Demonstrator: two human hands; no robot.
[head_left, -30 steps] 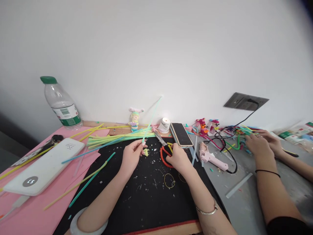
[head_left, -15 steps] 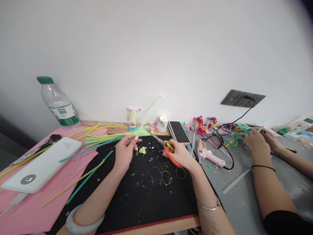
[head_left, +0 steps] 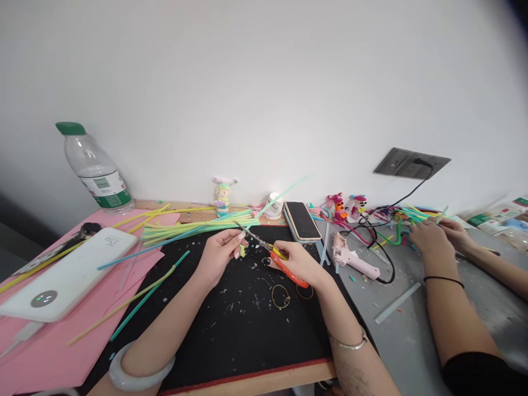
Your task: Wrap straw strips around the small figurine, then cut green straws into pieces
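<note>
scissors [head_left: 284, 268] in the right hand [head_left: 304, 263], fingers curled around the red-and-yellow handles; blades lie across a pale green stem [head_left: 274, 199] near its lower end. whether they bite into it, cannot tell. left hand [head_left: 218, 256] pinches that lower end between thumb and fingertips, out over the black mat [head_left: 247, 335]; the rest slants up toward the wall, seemingly in one piece.

state of the work: no cut through the stem shows. small yellow-green piece [head_left: 242, 251] sits right at the left fingertips, shaped but small; held or resting, cannot tell. figurine [head_left: 223, 197] at the wall stands upright, looks finished. bundle of stems [head_left: 198, 226] beside it looks largely unused, judging by its full lengths. pale scraps over the mat suggest a fair amount of trimming done. glue gun [head_left: 355, 263] lies on the grey surface to the right, no hand on it.
</note>
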